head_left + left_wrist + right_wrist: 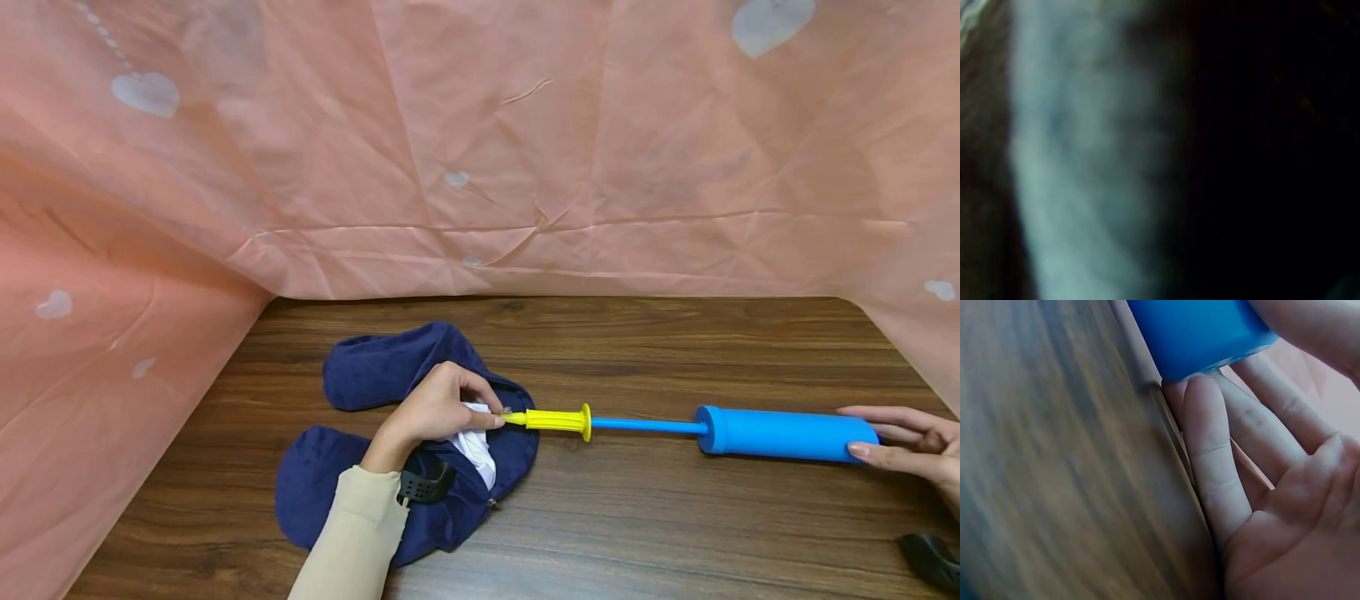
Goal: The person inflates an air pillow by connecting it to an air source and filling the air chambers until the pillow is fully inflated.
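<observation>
A navy U-shaped neck pillow [382, 371] lies on the table, its cover open at the curved end with a white inner lining [476, 454] showing. My left hand [435, 408] is over that opening and pinches a small clear valve around the yellow nozzle tip of a hand pump [772, 433]. The pump lies level, with its yellow grip [555, 421] to the left, the blue rod drawn out and the blue barrel to the right. My right hand [911, 442] holds the barrel's far end between thumb and fingers. The left wrist view is too dark and blurred to read.
The wood-grain table [637, 525] extends around the pillow and pump. A pink curtain [495, 150] with pale hearts encloses the back and both sides. Black straps sit on the wrists, the left one [427, 483] lying over the pillow.
</observation>
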Available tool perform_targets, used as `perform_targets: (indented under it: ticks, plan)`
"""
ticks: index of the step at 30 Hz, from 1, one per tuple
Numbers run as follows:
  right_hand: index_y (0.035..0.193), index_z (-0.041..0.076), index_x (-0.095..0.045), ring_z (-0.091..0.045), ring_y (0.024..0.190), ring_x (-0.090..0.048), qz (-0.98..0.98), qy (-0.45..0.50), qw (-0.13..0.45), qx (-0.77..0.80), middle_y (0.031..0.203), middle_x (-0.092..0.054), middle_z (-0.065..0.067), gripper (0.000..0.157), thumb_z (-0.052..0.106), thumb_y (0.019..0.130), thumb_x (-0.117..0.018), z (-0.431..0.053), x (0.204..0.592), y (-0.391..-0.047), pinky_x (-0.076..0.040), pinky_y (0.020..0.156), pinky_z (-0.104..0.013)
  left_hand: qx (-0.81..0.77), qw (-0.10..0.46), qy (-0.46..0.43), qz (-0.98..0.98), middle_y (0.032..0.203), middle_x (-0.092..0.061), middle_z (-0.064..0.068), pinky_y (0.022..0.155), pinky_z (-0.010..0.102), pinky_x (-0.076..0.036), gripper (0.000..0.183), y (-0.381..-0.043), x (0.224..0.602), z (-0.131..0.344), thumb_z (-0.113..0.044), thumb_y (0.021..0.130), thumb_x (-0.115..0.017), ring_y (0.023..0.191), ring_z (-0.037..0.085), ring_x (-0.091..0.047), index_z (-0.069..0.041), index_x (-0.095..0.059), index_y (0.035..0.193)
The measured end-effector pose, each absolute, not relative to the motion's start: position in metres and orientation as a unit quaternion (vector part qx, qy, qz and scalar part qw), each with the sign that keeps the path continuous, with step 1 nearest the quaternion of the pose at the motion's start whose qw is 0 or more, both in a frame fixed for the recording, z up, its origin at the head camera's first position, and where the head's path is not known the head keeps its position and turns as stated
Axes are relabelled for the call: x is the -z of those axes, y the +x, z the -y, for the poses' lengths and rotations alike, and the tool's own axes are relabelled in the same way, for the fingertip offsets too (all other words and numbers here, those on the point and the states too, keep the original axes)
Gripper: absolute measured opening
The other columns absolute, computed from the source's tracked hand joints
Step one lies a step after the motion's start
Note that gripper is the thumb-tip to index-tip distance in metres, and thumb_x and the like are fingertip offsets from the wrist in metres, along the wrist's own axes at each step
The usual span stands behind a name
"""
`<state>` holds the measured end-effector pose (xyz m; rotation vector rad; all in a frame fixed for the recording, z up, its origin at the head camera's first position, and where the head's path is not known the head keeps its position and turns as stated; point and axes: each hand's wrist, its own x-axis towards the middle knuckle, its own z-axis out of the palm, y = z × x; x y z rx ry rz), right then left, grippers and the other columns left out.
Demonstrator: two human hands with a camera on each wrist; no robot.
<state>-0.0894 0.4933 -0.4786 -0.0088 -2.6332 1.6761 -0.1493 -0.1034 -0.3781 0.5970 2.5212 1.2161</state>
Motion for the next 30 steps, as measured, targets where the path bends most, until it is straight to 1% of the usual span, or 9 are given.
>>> perform_targets:
  ticks: [2,8,10,12,15,18,21,28,30]
  plan:
    - [0.129,0.038,-0.074,0.01,0.092,-0.071,0.845,-0.004,0.003,-0.534,0.11,-0.074,0.033,0.055,-0.007,0.097,-0.071,-0.485,0.474,-0.087,-0.053,0.07,-0.013,-0.424,0.139,0.207,-0.871,0.092,-0.082,-0.003,0.065,0.025,-0.051,0.004,-0.149,0.378,0.104,-0.013,0.087,-0.09,0.073,0.011,-0.065,-0.015,-0.087,0.088]
    - [0.132,0.047,-0.065,0.008,0.092,-0.069,0.862,-0.015,-0.049,-0.504,0.111,-0.07,0.039,0.049,0.007,0.104,-0.07,-0.456,0.458,-0.085,-0.053,0.073,-0.016,-0.425,0.138,0.202,-0.871,0.092,-0.083,-0.002,0.065,0.024,-0.05,0.004,-0.149,0.379,0.105,-0.012,0.086,-0.09,0.073,0.01,-0.065,-0.014,-0.086,0.088]
    - [0.134,0.045,-0.066,0.013,0.094,-0.065,0.868,-0.019,-0.056,-0.493,0.111,-0.068,0.041,0.046,0.011,0.103,-0.072,-0.447,0.454,-0.084,-0.052,0.074,-0.015,-0.424,0.138,0.202,-0.872,0.092,-0.083,-0.002,0.066,0.025,-0.051,0.004,-0.15,0.38,0.106,-0.012,0.086,-0.09,0.074,0.011,-0.065,-0.014,-0.087,0.088]
    - [0.136,0.039,-0.068,0.016,0.096,-0.063,0.872,-0.016,-0.055,-0.486,0.111,-0.067,0.042,0.044,0.012,0.103,-0.074,-0.439,0.45,-0.084,-0.052,0.074,-0.015,-0.424,0.138,0.204,-0.871,0.092,-0.083,-0.002,0.066,0.025,-0.051,0.004,-0.15,0.38,0.106,-0.012,0.086,-0.09,0.074,0.011,-0.066,-0.013,-0.087,0.088]
    - [0.14,0.026,-0.071,0.019,0.098,-0.061,0.875,-0.005,-0.048,-0.482,0.113,-0.065,0.043,0.042,0.011,0.1,-0.076,-0.426,0.447,-0.084,-0.054,0.074,-0.016,-0.426,0.139,0.204,-0.871,0.092,-0.083,-0.002,0.065,0.025,-0.051,0.004,-0.15,0.38,0.107,-0.012,0.086,-0.09,0.073,0.011,-0.065,-0.013,-0.087,0.088]
    - [0.139,0.021,-0.071,0.013,0.097,-0.067,0.876,0.005,-0.05,-0.48,0.113,-0.063,0.043,0.042,0.012,0.099,-0.078,-0.415,0.445,-0.085,-0.058,0.073,-0.021,-0.427,0.138,0.205,-0.87,0.092,-0.083,-0.002,0.065,0.024,-0.05,0.004,-0.151,0.381,0.107,-0.011,0.086,-0.09,0.073,0.011,-0.065,-0.013,-0.087,0.088]
    - [0.14,0.017,-0.069,0.006,0.095,-0.071,0.877,0.005,-0.057,-0.478,0.112,-0.065,0.041,0.043,0.014,0.099,-0.079,-0.405,0.443,-0.086,-0.059,0.073,-0.023,-0.425,0.137,0.208,-0.87,0.092,-0.083,-0.002,0.065,0.024,-0.051,0.004,-0.151,0.381,0.107,-0.011,0.086,-0.09,0.074,0.011,-0.065,-0.012,-0.087,0.088]
    - [0.144,0.012,-0.065,0.007,0.098,-0.07,0.89,0.023,-0.066,-0.45,0.114,-0.061,0.043,0.05,0.025,0.098,-0.082,-0.383,0.439,-0.087,-0.058,0.075,-0.024,-0.425,0.136,0.209,-0.87,0.09,-0.082,-0.002,0.064,0.024,-0.05,0.005,-0.151,0.381,0.106,-0.011,0.086,-0.09,0.072,0.01,-0.065,-0.014,-0.086,0.087]
    - [0.144,0.011,-0.065,0.005,0.098,-0.071,0.891,0.031,-0.068,-0.448,0.115,-0.061,0.042,0.051,0.026,0.098,-0.082,-0.378,0.438,-0.086,-0.059,0.075,-0.024,-0.424,0.136,0.211,-0.87,0.089,-0.082,-0.002,0.065,0.024,-0.05,0.004,-0.151,0.381,0.105,-0.011,0.086,-0.09,0.072,0.01,-0.065,-0.014,-0.086,0.087]
